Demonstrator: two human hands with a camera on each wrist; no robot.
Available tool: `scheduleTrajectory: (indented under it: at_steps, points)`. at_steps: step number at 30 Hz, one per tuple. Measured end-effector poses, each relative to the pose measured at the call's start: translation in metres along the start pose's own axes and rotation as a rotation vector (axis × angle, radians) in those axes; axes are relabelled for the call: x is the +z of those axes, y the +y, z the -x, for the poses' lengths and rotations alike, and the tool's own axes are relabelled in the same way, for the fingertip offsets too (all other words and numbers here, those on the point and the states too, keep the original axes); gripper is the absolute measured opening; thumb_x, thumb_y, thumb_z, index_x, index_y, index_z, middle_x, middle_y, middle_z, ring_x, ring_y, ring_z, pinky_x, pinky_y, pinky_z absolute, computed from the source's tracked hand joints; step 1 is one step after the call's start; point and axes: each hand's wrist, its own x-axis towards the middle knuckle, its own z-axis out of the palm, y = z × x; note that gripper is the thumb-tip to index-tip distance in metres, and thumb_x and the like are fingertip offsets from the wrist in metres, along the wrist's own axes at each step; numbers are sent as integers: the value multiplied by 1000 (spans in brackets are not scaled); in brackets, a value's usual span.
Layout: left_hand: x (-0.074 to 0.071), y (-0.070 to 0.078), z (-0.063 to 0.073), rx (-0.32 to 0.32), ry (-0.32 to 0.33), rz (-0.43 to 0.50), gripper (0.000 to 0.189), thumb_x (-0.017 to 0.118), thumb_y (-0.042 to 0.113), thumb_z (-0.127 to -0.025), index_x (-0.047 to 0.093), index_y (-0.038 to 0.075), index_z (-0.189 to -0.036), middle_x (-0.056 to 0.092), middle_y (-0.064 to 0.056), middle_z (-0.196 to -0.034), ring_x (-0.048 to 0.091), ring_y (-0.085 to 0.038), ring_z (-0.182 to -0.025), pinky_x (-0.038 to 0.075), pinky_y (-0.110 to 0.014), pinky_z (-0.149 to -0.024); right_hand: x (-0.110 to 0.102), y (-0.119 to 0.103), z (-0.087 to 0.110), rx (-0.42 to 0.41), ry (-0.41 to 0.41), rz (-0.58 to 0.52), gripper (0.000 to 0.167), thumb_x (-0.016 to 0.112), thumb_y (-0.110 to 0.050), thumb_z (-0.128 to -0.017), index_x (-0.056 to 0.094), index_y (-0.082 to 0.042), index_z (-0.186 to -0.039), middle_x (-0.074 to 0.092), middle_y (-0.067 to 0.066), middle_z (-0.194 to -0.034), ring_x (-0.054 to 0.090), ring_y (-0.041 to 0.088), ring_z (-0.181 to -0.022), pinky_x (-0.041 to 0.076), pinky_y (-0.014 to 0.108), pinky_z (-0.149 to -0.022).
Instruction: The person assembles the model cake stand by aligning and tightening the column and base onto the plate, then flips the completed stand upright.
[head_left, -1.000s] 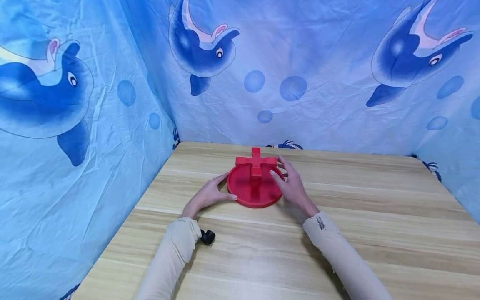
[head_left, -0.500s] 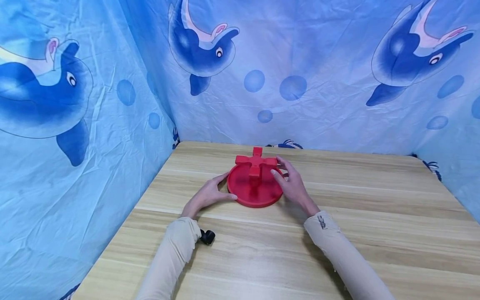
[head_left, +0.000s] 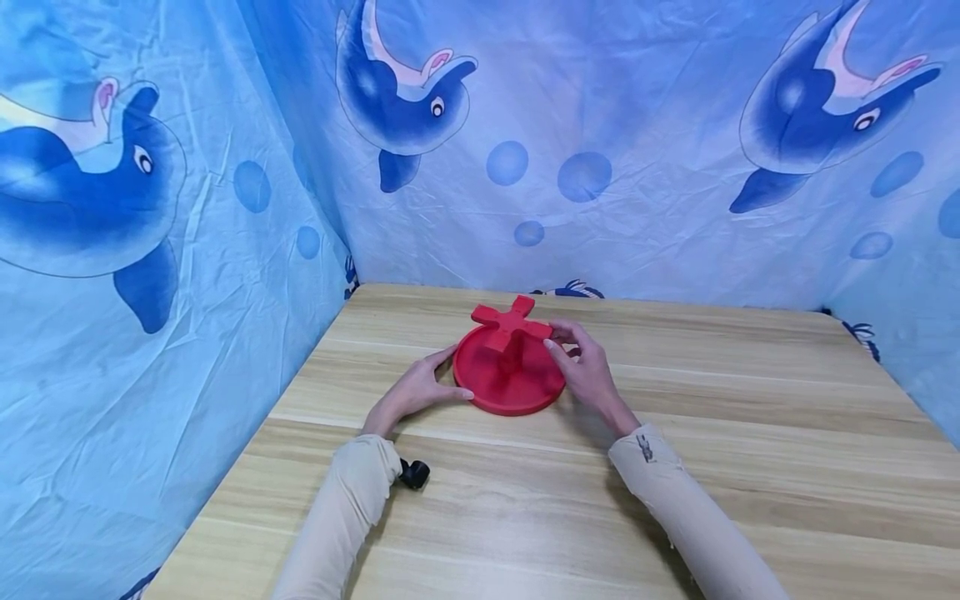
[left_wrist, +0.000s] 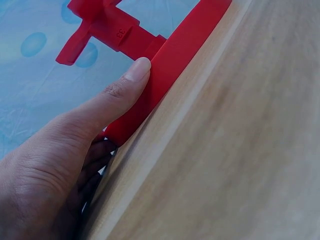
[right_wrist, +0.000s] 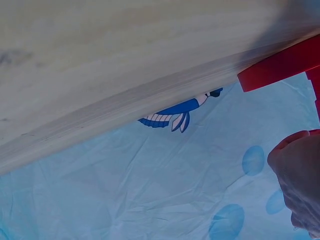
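Note:
A red round base (head_left: pixel 480 375) with a raised rim lies flat on the table. From its middle rises a short red post (head_left: pixel 510 360), topped by a red four-armed cross piece (head_left: pixel 512 322). My left hand (head_left: pixel 416 390) grips the rim at the left, thumb in front and fingers behind, as the left wrist view also shows. The cross's right arm is between the thumb and fingers of my right hand (head_left: pixel 587 367), which pinches its end. In the right wrist view only part of that hand (right_wrist: pixel 300 175) shows, its grip mostly hidden.
The wood-grain table (head_left: pixel 750 433) extends to both sides and toward me. A blue dolphin-print cloth (head_left: pixel 637 233) hangs behind and at the sides. A small black object (head_left: pixel 415 475) sits beside my left sleeve (head_left: pixel 345 500).
The cross piece has turned clockwise as seen from above, its right arm coming toward me with my right hand. The base and my left hand have stayed in place.

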Motion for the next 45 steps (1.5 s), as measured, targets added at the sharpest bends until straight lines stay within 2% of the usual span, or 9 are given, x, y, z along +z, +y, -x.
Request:
scheduleTrajectory:
  at_steps: [3,11,16,23,24,30,31,36,45]
  points:
    - [0,0,0,-8,4,-10,106,87,58,-77,38,19,-162,43,-2,-159,36,-26,-147,40,-52,-114,1,-1,1,1,-4,7,37,64,1,-101,57,9,-137,65,28,-119,60,42,-110,51,47,-86]
    - [-1,-1,0,4,-3,0,106,87,57,-77,38,17,-162,43,-3,-160,36,-27,-147,39,-53,-115,-2,-2,3,4,2,-1,34,71,-10,-100,64,-5,-133,69,14,-116,62,27,-105,51,37,-83]
    - [-1,-1,0,-3,-2,0,107,87,57,-77,38,17,-162,42,-3,-160,35,-27,-147,38,-53,-115,-2,-2,3,-16,2,0,34,71,-11,-100,64,-4,-132,69,13,-115,62,25,-103,51,35,-81]
    - [0,0,1,-8,-3,13,107,88,57,-76,38,18,-162,42,-3,-160,35,-27,-148,38,-53,-116,-1,-3,4,13,5,11,36,72,-10,-99,63,0,-132,68,15,-116,60,27,-103,51,34,-84]
    - [0,0,0,-10,-2,15,107,88,57,-76,38,18,-162,43,-2,-160,36,-27,-147,38,-52,-116,-1,-10,5,20,7,10,35,71,-9,-99,63,2,-132,67,17,-117,60,29,-103,51,36,-86]
    - [0,0,0,-9,0,15,106,88,57,-76,38,19,-162,43,-2,-160,36,-26,-147,37,-51,-116,1,-12,4,9,23,17,37,71,-4,-98,61,8,-131,66,23,-118,60,36,-105,51,47,-87]
    - [0,0,0,-8,0,15,106,88,57,-76,39,19,-162,43,-2,-159,36,-26,-147,37,-51,-116,1,-6,3,-1,25,19,37,72,-5,-97,62,6,-131,67,21,-117,61,34,-104,51,46,-87]
    - [-1,0,1,-4,-1,10,105,88,56,-77,39,19,-162,44,-2,-159,37,-26,-146,38,-51,-115,1,-7,5,-18,26,31,36,75,-9,-96,64,3,-129,68,16,-115,61,29,-102,52,42,-86]
    - [-2,1,1,-4,-8,6,105,88,54,-78,38,17,-162,43,-3,-160,36,-26,-147,38,-51,-116,2,-8,6,-32,27,64,36,75,-7,-96,64,3,-129,68,16,-113,61,29,-100,53,42,-85]
